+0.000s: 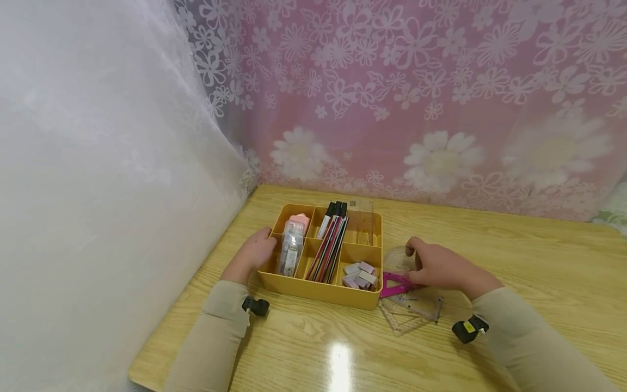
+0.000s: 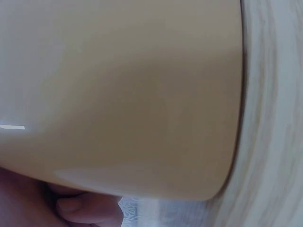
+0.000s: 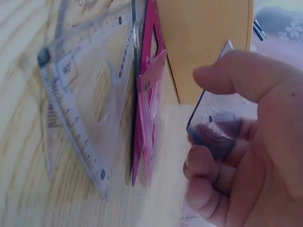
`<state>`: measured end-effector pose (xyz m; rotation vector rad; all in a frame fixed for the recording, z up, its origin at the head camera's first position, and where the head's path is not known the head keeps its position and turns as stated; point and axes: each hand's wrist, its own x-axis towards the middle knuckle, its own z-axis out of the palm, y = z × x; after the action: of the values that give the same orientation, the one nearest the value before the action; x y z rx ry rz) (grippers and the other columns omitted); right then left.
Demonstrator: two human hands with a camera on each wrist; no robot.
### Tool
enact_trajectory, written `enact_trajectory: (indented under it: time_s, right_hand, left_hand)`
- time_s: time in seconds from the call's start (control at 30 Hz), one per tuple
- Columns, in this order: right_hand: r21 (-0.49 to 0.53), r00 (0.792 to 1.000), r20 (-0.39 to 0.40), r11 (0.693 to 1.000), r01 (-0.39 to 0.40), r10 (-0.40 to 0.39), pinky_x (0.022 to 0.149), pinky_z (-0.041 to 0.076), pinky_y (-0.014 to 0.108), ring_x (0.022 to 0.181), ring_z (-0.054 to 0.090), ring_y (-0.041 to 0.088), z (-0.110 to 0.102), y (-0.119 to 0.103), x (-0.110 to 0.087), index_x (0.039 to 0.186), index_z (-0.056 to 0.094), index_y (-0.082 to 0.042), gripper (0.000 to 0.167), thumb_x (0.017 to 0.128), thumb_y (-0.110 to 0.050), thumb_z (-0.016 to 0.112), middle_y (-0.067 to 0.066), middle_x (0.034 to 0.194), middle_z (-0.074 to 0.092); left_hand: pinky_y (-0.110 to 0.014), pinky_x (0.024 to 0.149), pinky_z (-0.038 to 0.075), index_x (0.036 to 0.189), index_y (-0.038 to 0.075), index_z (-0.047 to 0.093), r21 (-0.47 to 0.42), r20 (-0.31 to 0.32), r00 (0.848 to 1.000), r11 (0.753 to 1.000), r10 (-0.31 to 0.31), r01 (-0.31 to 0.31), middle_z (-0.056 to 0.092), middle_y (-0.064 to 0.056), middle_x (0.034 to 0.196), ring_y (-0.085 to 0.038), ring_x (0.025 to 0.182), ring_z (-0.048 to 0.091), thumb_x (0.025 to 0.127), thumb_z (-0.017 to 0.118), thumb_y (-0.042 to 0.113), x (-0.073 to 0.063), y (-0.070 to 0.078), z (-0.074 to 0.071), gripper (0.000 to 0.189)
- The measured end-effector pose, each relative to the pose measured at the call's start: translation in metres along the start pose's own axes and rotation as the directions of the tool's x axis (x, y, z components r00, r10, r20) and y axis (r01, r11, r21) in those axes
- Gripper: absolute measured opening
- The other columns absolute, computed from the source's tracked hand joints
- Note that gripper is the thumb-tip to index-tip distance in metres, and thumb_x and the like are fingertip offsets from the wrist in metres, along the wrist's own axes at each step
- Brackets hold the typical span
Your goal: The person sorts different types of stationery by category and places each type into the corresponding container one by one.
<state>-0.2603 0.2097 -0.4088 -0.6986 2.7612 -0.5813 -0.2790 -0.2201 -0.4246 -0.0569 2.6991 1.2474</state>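
Observation:
My left hand [image 1: 256,251] grips the left wall of a yellow divided organizer box [image 1: 318,290]. In the left wrist view, curled fingers [image 2: 90,208] lie against the box's side. Between the thumb and fingers of my right hand [image 1: 438,265] is a clear plastic protractor [image 3: 220,113], just right of the box. Below that hand lie pink set squares [image 1: 392,284] and clear set squares [image 1: 406,324], overlapping on the table. The right hand covers part of the protractor.
The box holds a clear pouch [image 1: 291,251], pencils [image 1: 329,250], black-capped markers [image 1: 327,218], a clear ruler [image 1: 365,223] and several erasers [image 1: 361,276]. It stands on a wooden table [image 1: 294,337]. A pink flowered curtain [image 1: 372,98] hangs behind, with white sheeting [image 1: 98,190] at the left.

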Motion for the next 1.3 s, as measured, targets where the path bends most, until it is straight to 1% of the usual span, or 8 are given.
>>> enact_trajectory:
  time_s: [0.2, 0.4, 0.5, 0.63, 0.83, 1.03, 1.13, 1.3]
  right_hand:
    - [0.028, 0.999, -0.032, 1.000, -0.005, 0.006, 0.060, 0.040, 0.034, 0.066, 0.046, 0.017, -0.001, 0.002, 0.000, 0.106, 0.046, -0.006, 0.035, 0.091, -0.023, 0.073, 0.002, 0.078, 0.052]
    - [0.083, 0.994, -0.107, 0.996, -0.020, 0.029, 0.056, 0.037, 0.035, 0.062, 0.043, 0.019, -0.009, 0.000, -0.002, 0.100, 0.046, -0.008, 0.017, 0.106, -0.022, 0.053, 0.005, 0.077, 0.049]
    - [0.134, 0.987, -0.152, 0.991, -0.031, 0.052, 0.055, 0.038, 0.036, 0.061, 0.043, 0.021, -0.014, -0.003, -0.001, 0.102, 0.048, -0.008, 0.018, 0.110, -0.024, 0.044, 0.008, 0.081, 0.053]
    - [0.179, 0.970, -0.233, 0.983, -0.031, 0.073, 0.057, 0.040, 0.038, 0.064, 0.046, 0.024, -0.023, -0.010, 0.004, 0.108, 0.053, -0.006, 0.028, 0.111, -0.029, 0.037, 0.010, 0.091, 0.060]
    - [0.280, 0.951, -0.288, 0.960, -0.030, 0.114, 0.068, 0.050, 0.039, 0.077, 0.062, 0.023, -0.035, -0.023, 0.014, 0.128, 0.050, -0.003, 0.036, 0.109, -0.031, 0.043, 0.017, 0.109, 0.062]
    - [0.411, 0.942, -0.303, 0.911, -0.005, 0.142, 0.071, 0.059, 0.044, 0.080, 0.072, 0.028, -0.035, -0.031, 0.033, 0.150, 0.033, -0.009, 0.051, 0.103, -0.014, 0.053, 0.019, 0.108, 0.056]
    - [0.419, 0.934, -0.325, 0.908, 0.002, 0.148, 0.071, 0.060, 0.044, 0.083, 0.072, 0.030, -0.031, -0.037, 0.041, 0.148, 0.037, -0.010, 0.048, 0.102, -0.008, 0.050, 0.019, 0.108, 0.053]
    - [0.380, 0.920, -0.368, 0.925, 0.019, 0.132, 0.072, 0.058, 0.042, 0.092, 0.069, 0.031, -0.026, -0.046, 0.055, 0.129, 0.052, -0.006, 0.026, 0.103, -0.007, 0.048, 0.014, 0.108, 0.053]
  left_hand:
    - [-0.055, 0.108, 0.039, 0.143, 0.003, 0.047, 0.003, -0.001, 1.000, 1.000, -0.004, 0.004, 0.056, -0.015, 0.137, -0.032, 0.124, 0.052, 0.105, 0.035, 0.028, 0.001, -0.001, 0.001, 0.048]
    - [-0.055, 0.108, 0.039, 0.144, 0.003, 0.047, 0.005, -0.001, 1.000, 1.000, -0.007, 0.007, 0.056, -0.015, 0.137, -0.032, 0.124, 0.052, 0.105, 0.035, 0.028, 0.001, 0.001, 0.001, 0.047]
    - [-0.055, 0.108, 0.039, 0.144, 0.003, 0.046, 0.012, 0.000, 1.000, 1.000, -0.005, 0.005, 0.055, -0.015, 0.138, -0.032, 0.125, 0.052, 0.105, 0.034, 0.028, 0.001, 0.002, 0.000, 0.048]
    - [-0.055, 0.108, 0.039, 0.144, 0.002, 0.046, 0.010, -0.003, 1.000, 1.000, -0.008, 0.008, 0.055, -0.016, 0.138, -0.032, 0.125, 0.052, 0.105, 0.035, 0.028, 0.000, 0.003, 0.000, 0.048]
    - [-0.055, 0.107, 0.040, 0.142, 0.003, 0.048, 0.008, -0.006, 1.000, 1.000, -0.010, 0.010, 0.057, -0.015, 0.135, -0.032, 0.121, 0.054, 0.105, 0.035, 0.028, 0.000, 0.002, 0.000, 0.046]
    - [-0.054, 0.106, 0.041, 0.141, 0.003, 0.049, 0.005, -0.005, 1.000, 1.000, -0.008, 0.008, 0.057, -0.015, 0.134, -0.032, 0.120, 0.054, 0.105, 0.035, 0.028, -0.001, 0.001, 0.001, 0.046]
    - [-0.055, 0.107, 0.040, 0.142, 0.003, 0.049, -0.002, -0.003, 1.000, 1.000, -0.015, 0.015, 0.057, -0.015, 0.135, -0.032, 0.121, 0.054, 0.106, 0.036, 0.028, -0.001, 0.001, 0.001, 0.046]
    - [-0.055, 0.108, 0.040, 0.143, 0.004, 0.048, -0.005, -0.004, 1.000, 1.000, -0.016, 0.016, 0.056, -0.015, 0.136, -0.032, 0.122, 0.053, 0.106, 0.036, 0.028, 0.001, -0.001, 0.001, 0.046]
